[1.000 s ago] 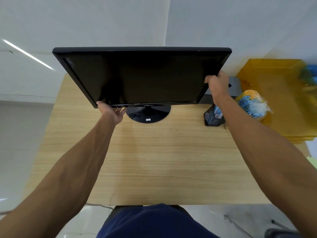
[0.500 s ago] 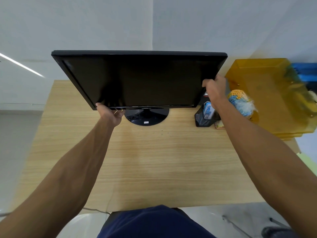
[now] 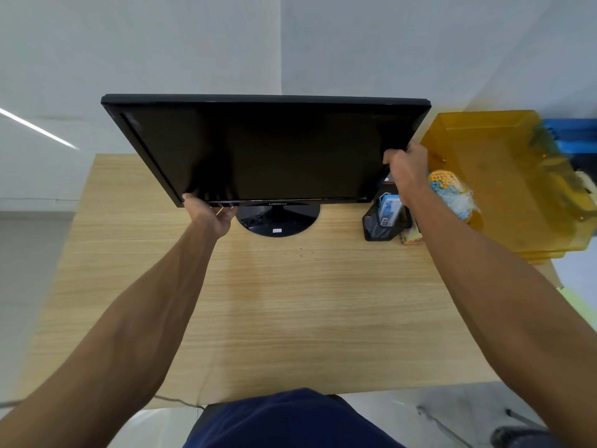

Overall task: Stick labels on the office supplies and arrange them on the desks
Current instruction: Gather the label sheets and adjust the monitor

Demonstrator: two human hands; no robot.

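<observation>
A black monitor (image 3: 265, 150) stands on its round black base (image 3: 277, 221) at the back of a light wooden desk (image 3: 274, 302), screen dark and tilted toward me. My left hand (image 3: 210, 215) grips the screen's lower left corner from below. My right hand (image 3: 405, 171) grips the screen's right edge near the bottom. A small white label shows on the front of the base.
A black mesh holder (image 3: 384, 221) with a blue item stands right of the base. Behind my right forearm lies a clear bag of yellow and blue pieces (image 3: 452, 192). Stacked amber trays (image 3: 504, 179) fill the desk's right end. White walls stand close behind.
The view has shifted a little: monitor and desk sit lower and further left in the frame. Both hands keep the same hold on the screen.
</observation>
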